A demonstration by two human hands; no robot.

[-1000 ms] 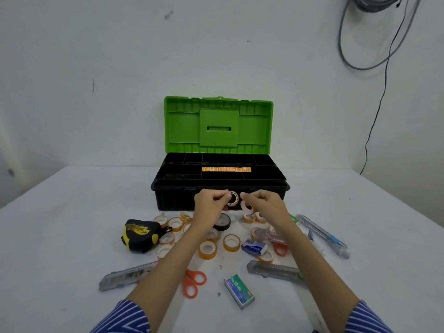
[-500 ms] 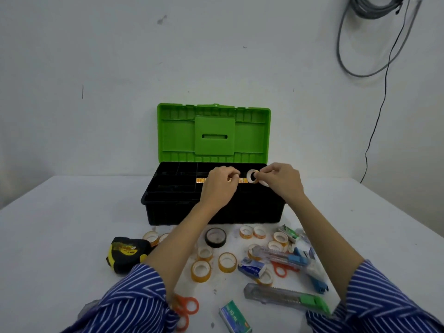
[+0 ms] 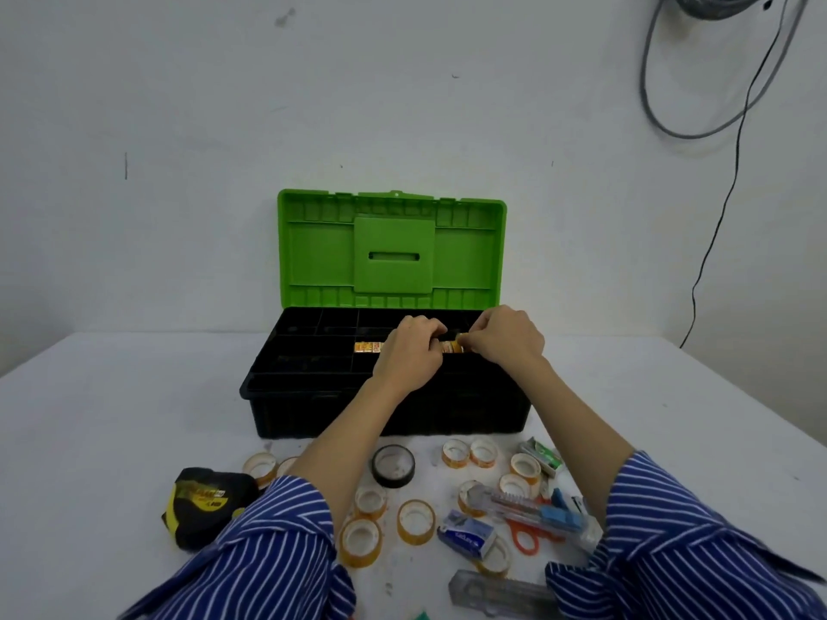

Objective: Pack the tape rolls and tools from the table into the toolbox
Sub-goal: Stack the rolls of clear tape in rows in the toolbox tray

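Tape roll: a small amber roll [image 3: 458, 348] is standing on edge in the tray's middle row, being pinched at the right hand's fingertips.
Row in tray: more amber rolls [image 3: 368, 347] are lining up on edge toward nine o'clock of it, their run lying left to right across the box.
Right hand: the right hand [image 3: 508, 340] is hovering over the tray with its fingers curled and clamped on that roll.
Left hand: the left hand [image 3: 411, 351] is sitting just at nine o'clock of the roll, fingers curled down onto the row; whether it is gripping a roll I cannot tell, its knuckles are hiding the tips.
Key relation: the roll is lying between the two hands, nearer the right; seating it looks to mean pushing it toward nine o'clock against the row.
Toolbox: the toolbox [image 3: 313, 409] is showing a matte black ribbed base with dividers, its glossy green lid [image 3: 394, 248] standing upright at twelve o'clock.
Still on the surface: a shiny black tape ring [image 3: 393, 465], translucent amber rolls [image 3: 416, 521], a yellow-and-black tape measure [image 3: 203, 503], orange-handled scissors [image 3: 528, 536] and a clear utility knife [image 3: 496, 590] are waiting at six o'clock on the white surface [image 3: 112, 418].
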